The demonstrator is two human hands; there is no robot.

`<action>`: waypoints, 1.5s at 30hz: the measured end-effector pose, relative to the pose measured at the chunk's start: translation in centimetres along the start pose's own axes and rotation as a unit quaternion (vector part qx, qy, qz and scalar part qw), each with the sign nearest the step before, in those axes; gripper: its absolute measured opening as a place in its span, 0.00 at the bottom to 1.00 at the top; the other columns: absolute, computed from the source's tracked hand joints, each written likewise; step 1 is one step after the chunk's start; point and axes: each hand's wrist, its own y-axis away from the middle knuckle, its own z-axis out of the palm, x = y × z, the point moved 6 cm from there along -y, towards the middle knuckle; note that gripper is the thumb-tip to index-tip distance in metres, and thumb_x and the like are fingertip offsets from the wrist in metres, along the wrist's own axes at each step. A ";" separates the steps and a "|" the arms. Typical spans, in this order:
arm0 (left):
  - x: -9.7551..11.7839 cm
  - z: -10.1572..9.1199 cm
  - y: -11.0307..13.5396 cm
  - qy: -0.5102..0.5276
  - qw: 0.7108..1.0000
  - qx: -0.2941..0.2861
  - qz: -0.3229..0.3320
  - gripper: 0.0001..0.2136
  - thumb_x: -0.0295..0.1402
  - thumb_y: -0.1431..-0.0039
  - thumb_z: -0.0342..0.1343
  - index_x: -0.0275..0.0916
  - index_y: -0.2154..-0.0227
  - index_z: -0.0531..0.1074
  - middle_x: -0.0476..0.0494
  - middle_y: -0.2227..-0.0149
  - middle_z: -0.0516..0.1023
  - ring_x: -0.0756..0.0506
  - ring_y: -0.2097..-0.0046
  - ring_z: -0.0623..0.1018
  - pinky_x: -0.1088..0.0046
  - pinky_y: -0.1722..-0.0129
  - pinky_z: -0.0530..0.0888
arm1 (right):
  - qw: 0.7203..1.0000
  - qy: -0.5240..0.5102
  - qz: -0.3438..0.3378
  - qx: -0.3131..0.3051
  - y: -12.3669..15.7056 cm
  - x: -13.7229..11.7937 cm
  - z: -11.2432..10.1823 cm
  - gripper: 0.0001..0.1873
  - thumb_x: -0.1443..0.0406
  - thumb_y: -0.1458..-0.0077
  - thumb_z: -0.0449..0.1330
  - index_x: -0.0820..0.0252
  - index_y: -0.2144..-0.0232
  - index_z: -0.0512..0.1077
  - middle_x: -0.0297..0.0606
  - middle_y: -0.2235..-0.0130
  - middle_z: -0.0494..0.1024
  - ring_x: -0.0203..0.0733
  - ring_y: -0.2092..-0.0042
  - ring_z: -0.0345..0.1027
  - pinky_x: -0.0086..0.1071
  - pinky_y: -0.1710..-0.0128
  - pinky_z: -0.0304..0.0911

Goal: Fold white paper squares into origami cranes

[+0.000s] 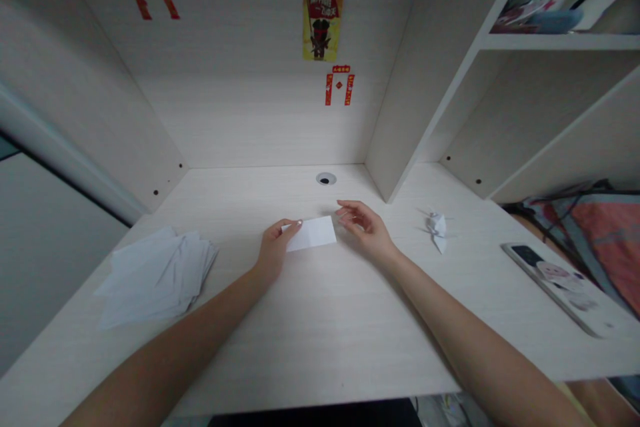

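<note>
A small white rectangle of paper [316,232] with a faint crease is held just over the desk, near the middle. My left hand [274,245] pinches its left end, thumb on top and fingers underneath. Just off the paper's right end is my right hand [367,225], its fingers curved and apart with nothing seen between them. To the left lies a loose, fanned pile of white paper sheets [155,277]. On the right sits a small folded white paper piece [438,230] with pointed ends.
A phone [560,290] in a sticker-covered case lies at the right, beside a red and grey cloth [590,233]. Behind my hands is a round cable hole [326,179]. An upright partition [400,147] rises on the right; red and yellow stickers [323,20] mark the back panel.
</note>
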 end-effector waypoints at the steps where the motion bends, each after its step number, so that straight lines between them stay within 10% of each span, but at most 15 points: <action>1: 0.0 0.0 -0.1 0.005 1.000 0.001 0.004 0.11 0.41 0.56 0.61 0.38 0.75 0.73 0.53 0.78 0.72 0.51 0.75 0.70 0.77 0.76 0.63 | 1.000 -0.002 -0.018 -0.017 0.3 -0.3 0.6 0.21 0.62 0.50 0.59 0.54 0.52 0.66 0.40 0.58 0.74 0.38 0.62 0.69 0.34 0.60 0.64; 16: 0.3 0.4 0.1 -0.038 0.999 -0.031 0.016 0.11 0.40 0.55 0.60 0.36 0.74 0.73 0.52 0.77 0.73 0.50 0.74 0.71 0.76 0.73 0.65 | 0.986 0.094 -0.128 -0.058 2.1 -2.2 2.8 0.13 0.65 0.49 0.59 0.48 0.59 0.74 0.38 0.55 0.76 0.43 0.54 0.69 0.40 0.53 0.64; 23: 2.0 1.8 1.2 -0.066 0.987 -0.125 0.081 0.17 0.42 0.47 0.52 0.37 0.58 0.73 0.41 0.57 0.76 0.44 0.55 0.73 0.70 0.53 0.65 | 1.000 0.012 -0.011 0.026 1.2 -0.2 2.0 0.08 0.59 0.52 0.62 0.58 0.74 0.75 0.37 0.71 0.76 0.40 0.68 0.69 0.32 0.66 0.64; 29: 1.2 2.7 1.8 -0.129 0.962 -0.229 0.077 0.19 0.46 0.47 0.51 0.34 0.66 0.76 0.46 0.71 0.75 0.49 0.70 0.71 0.75 0.70 0.65 | 0.996 -0.043 0.069 0.040 1.0 0.9 2.0 0.11 0.58 0.56 0.64 0.60 0.78 0.71 0.29 0.80 0.67 0.32 0.78 0.56 0.26 0.77 0.53; 36: 0.6 2.8 1.7 -0.128 0.967 -0.221 0.023 0.14 0.42 0.51 0.56 0.34 0.71 0.77 0.52 0.81 0.68 0.54 0.78 0.63 0.78 0.78 0.57 | 0.995 -0.044 0.082 0.026 1.4 0.7 2.7 0.12 0.58 0.58 0.65 0.60 0.74 0.73 0.30 0.79 0.69 0.33 0.78 0.59 0.27 0.78 0.55; 45: -0.5 2.5 1.0 -0.044 0.983 -0.180 0.013 0.17 0.34 0.61 0.65 0.36 0.65 0.76 0.44 0.68 0.80 0.47 0.69 0.76 0.72 0.66 0.71 | 0.995 -0.096 0.038 -0.006 1.7 -1.4 4.1 0.32 0.60 0.61 0.68 0.56 0.53 0.63 0.28 0.75 0.67 0.35 0.73 0.65 0.32 0.66 0.64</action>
